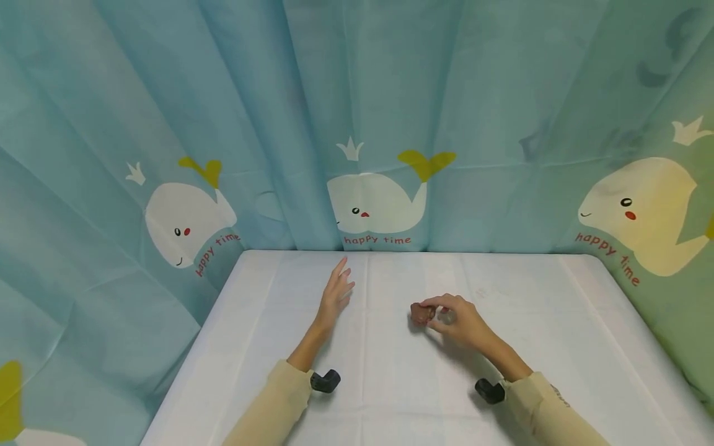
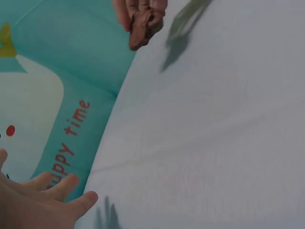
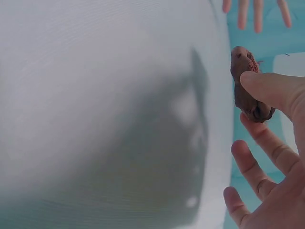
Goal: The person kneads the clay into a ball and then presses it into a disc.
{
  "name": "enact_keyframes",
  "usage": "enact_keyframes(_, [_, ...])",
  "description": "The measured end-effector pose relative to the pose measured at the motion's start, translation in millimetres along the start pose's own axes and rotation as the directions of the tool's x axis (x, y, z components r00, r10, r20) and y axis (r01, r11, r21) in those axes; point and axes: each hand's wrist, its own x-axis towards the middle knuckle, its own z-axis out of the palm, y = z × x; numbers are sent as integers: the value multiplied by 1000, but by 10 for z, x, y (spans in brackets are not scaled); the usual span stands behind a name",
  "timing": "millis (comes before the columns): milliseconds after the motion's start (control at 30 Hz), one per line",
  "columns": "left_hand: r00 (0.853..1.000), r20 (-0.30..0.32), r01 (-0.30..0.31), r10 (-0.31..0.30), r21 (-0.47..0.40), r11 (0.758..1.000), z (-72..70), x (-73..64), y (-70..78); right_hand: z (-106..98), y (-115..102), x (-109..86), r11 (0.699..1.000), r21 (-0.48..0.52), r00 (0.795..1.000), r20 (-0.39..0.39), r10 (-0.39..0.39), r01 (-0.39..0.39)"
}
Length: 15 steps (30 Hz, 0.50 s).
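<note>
My right hand (image 1: 465, 322) pinches a small brown figurine (image 1: 422, 313) between thumb and fingers, above the white table. In the right wrist view the figurine (image 3: 245, 88) looks lumpy and dark brown, with a reddish textured patch near one end. The thumb lies across its middle and a fingertip touches its lower end, while the other fingers are spread. What the figurine depicts I cannot tell. My left hand (image 1: 333, 300) hovers to the left with its fingers extended, holding nothing. In the left wrist view the figurine (image 2: 143, 28) hangs from the right hand's fingers, apart from the left hand (image 2: 43, 202).
A white cloth covers the table (image 1: 368, 384). Behind it and at both sides hangs a blue-green curtain (image 1: 368, 93) printed with whales and lettering. A black wrist device (image 1: 325, 381) sits at the left cuff, another black device (image 1: 489, 391) at the right.
</note>
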Motion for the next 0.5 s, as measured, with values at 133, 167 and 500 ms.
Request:
enact_keyframes(133, [999,19,39,-37,-73,997,155,53,-2,-63,-43,32,998,57,1000,-7,-7,8])
enact_keyframes(167, [999,27,44,-42,-85,995,192,68,-5,-76,-59,37,998,63,1000,-7,-5,6])
enact_keyframes(500, [993,111,72,-50,-210,975,563,193,9,-72,-234,128,991,119,997,-45,-64,69])
